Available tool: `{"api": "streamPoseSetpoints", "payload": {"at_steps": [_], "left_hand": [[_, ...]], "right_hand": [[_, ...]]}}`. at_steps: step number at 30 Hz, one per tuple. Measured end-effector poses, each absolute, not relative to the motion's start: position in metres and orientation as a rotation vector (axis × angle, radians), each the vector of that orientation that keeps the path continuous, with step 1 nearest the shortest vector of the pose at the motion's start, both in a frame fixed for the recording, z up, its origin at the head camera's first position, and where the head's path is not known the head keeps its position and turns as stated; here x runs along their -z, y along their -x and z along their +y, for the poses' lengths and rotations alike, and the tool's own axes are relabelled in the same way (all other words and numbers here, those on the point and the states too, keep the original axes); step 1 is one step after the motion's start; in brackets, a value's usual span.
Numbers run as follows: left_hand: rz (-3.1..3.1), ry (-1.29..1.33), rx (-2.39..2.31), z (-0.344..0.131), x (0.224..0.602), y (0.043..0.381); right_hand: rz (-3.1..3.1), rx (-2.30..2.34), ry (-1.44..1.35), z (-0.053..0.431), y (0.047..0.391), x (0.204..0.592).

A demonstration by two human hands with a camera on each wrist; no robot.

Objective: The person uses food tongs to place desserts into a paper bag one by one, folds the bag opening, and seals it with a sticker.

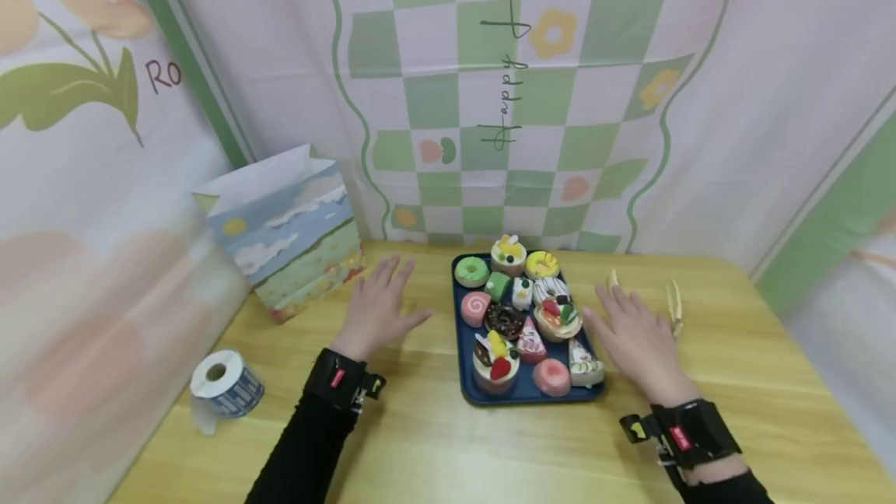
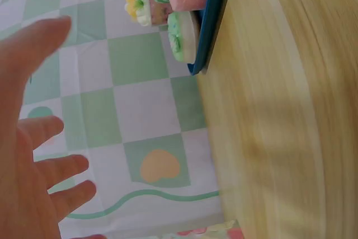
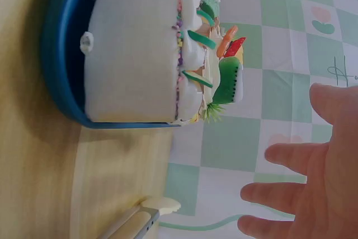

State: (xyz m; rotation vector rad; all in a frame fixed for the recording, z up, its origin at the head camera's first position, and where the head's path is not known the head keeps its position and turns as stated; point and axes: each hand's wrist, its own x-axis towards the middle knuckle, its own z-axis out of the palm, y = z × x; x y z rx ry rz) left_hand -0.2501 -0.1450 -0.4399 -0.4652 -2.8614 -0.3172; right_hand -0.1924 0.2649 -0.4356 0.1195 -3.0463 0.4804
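A dark blue tray (image 1: 458, 368) bears several small toy-like cakes and donuts, among them a green donut (image 1: 472, 272), a chocolate donut (image 1: 505, 320) and a fruit-topped cake (image 1: 495, 370). My left hand (image 1: 378, 313) hovers left of the tray, fingers spread and holding nothing. On the other side my right hand (image 1: 638, 344) is also spread and bare, nearest to a white cake slice (image 1: 585, 365) at the tray's front right corner. That slice's plain white side (image 3: 131, 54) fills much of the right wrist view. Partly behind my right hand lie pale-tipped tongs (image 1: 675, 308).
A paper bag (image 1: 290, 228) with a painted landscape stands at the back left. Nearer on the left is a roll of labels (image 1: 227, 383) with its loose end hanging down. A checkered cloth (image 1: 490, 99) hangs behind the wooden table (image 1: 413, 442).
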Motion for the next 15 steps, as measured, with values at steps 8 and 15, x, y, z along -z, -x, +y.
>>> {"api": "streamPoseSetpoints", "payload": {"at_steps": [8, 15], "left_hand": [[-2.763, 0.636, 0.260, -0.164, 0.426, 0.251], [-2.784, 0.834, 0.426, -0.183, 0.405, 0.252]], "right_hand": [[-3.017, -0.499, -0.181, 0.275, 0.185, 0.442], [-3.047, -0.546, -0.110, 0.284, 0.176, 0.443]]}}
